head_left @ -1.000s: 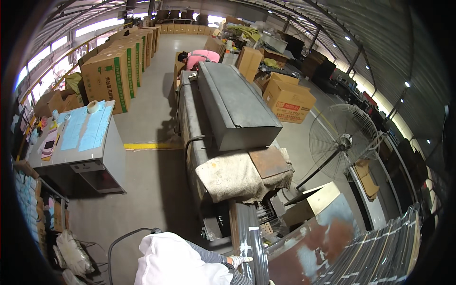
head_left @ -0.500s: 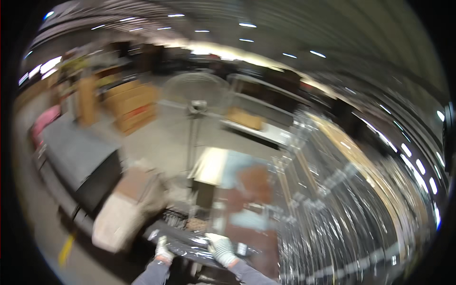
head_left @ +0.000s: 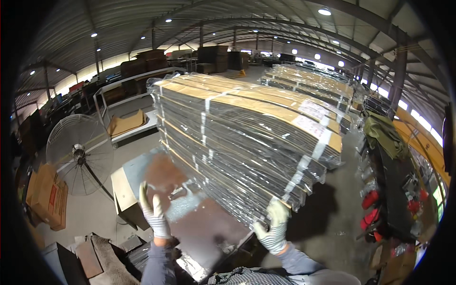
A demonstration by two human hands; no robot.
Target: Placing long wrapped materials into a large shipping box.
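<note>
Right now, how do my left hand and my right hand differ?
Your left hand shows near the blotchy brown tabletop, while your right hand is at the near end of the wrapped stack. The left hand's fingers stretch out, pointing up in the picture; the right hand's look more bent, though whether they grip is unclear. Both hands wear pale striped gloves.

Two hands (head_left: 154,216) (head_left: 274,229), one near wrapped stack (head_left: 237,137), one fan (head_left: 78,154) and one red-printed carton (head_left: 51,199) show.
</note>
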